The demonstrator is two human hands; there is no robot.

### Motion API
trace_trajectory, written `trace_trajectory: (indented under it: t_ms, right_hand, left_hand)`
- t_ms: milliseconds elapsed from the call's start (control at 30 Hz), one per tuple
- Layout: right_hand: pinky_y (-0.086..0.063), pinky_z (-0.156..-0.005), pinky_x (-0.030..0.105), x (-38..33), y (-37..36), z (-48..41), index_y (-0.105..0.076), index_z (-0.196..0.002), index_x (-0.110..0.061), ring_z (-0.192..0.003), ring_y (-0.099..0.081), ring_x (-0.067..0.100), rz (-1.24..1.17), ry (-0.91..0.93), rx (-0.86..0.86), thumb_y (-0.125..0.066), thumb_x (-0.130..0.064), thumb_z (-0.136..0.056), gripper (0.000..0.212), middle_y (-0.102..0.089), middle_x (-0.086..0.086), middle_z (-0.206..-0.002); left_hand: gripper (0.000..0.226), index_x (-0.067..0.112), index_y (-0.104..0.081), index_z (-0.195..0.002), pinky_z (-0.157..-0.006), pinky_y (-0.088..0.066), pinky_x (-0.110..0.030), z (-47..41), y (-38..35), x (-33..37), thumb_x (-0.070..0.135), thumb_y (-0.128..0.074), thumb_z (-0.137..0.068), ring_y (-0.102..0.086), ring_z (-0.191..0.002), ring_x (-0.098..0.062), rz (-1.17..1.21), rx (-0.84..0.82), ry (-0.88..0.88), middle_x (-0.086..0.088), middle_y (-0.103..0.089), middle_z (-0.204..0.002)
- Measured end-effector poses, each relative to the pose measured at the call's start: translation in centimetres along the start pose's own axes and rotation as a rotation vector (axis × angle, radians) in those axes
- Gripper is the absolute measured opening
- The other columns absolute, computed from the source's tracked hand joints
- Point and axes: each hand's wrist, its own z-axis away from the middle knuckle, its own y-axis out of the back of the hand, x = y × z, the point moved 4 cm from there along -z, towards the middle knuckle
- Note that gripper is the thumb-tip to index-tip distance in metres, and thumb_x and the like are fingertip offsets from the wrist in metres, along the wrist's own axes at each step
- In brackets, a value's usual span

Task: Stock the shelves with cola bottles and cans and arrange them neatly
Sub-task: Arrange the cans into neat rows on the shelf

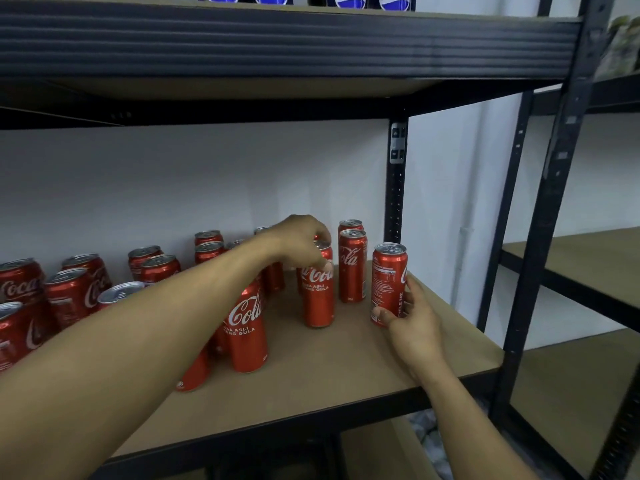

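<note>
Cola can (388, 278) stands upright near the right end of the shelf (346, 368), the right hand (412, 317) curled round its lower half from the right, while the left hand (304, 240) pinches the top of the neighbouring can (318, 299) just to its left.

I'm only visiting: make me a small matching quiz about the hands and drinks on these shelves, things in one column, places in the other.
Things:
1. left hand
2. right hand
3. Pepsi bottles

Places:
A. on the upper shelf
B. round the rightmost can
C. gripping the top of a tall can mid-shelf

Pairs: 1-C, 2-B, 3-A
</note>
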Motion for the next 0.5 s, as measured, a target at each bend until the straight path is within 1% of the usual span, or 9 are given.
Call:
trace_trajectory:
  t_ms: [100,233,367,433,500]
  right_hand:
    - [-0.042,-0.093,0.028,-0.1,-0.1,0.1,-0.037,-0.151,-0.038,-0.11,-0.052,0.005,0.0,0.0,0.0,-0.079,-0.018,-0.086,0.08,-0.052,-0.022,-0.117]
    - [-0.042,-0.093,0.028,-0.1,0.0,0.1,-0.037,-0.151,-0.037,-0.109,-0.051,0.005,0.006,0.002,-0.008,-0.078,-0.018,-0.087,0.079,-0.051,-0.021,-0.118]
    - [-0.042,-0.093,0.029,-0.1,-0.1,0.1,-0.037,-0.151,-0.036,-0.11,-0.05,0.005,0.011,0.0,-0.01,-0.078,-0.018,-0.087,0.079,-0.051,-0.021,-0.118]
    - [-0.042,-0.093,0.028,0.1,-0.1,0.0,-0.038,-0.15,-0.036,-0.11,-0.051,0.005,0.006,-0.002,-0.012,-0.078,-0.016,-0.087,0.078,-0.052,-0.026,-0.112]
    - [-0.042,-0.089,0.023,0.2,-0.1,-0.1,-0.041,-0.148,-0.035,-0.101,-0.053,-0.001,0.008,0.004,-0.014,-0.079,-0.015,-0.086,0.075,-0.049,-0.034,-0.104]
  left_hand:
    - [0.057,0.024,-0.059,-0.134,-0.084,-0.047,-0.03,0.5,1.1,-1.9,0.034,-0.081,-0.082,-0.056,-0.119,-0.023,-0.077,-0.007,0.053,-0.001,-0.056,-0.138]
    - [0.053,0.026,-0.059,-0.127,-0.084,-0.049,-0.032,0.6,1.3,-4.0,0.031,-0.082,-0.08,-0.055,-0.117,-0.023,-0.115,-0.031,0.114,-0.002,-0.054,-0.137]
    - [0.055,0.026,-0.056,-0.13,-0.081,-0.051,-0.031,0.6,1.0,-4.5,0.027,-0.081,-0.081,-0.056,-0.116,-0.024,-0.137,-0.051,0.152,-0.001,-0.054,-0.136]
    - [0.053,0.024,-0.057,-0.13,-0.079,-0.052,-0.03,0.5,1.0,-4.3,0.023,-0.08,-0.082,-0.058,-0.112,-0.022,-0.182,-0.062,0.154,-0.001,-0.056,-0.132]
    - [0.05,0.021,-0.059,-0.127,-0.077,-0.053,-0.03,0.3,1.2,-3.9,0.019,-0.079,-0.081,-0.06,-0.105,-0.021,-0.249,-0.099,0.176,-0.002,-0.061,-0.127]
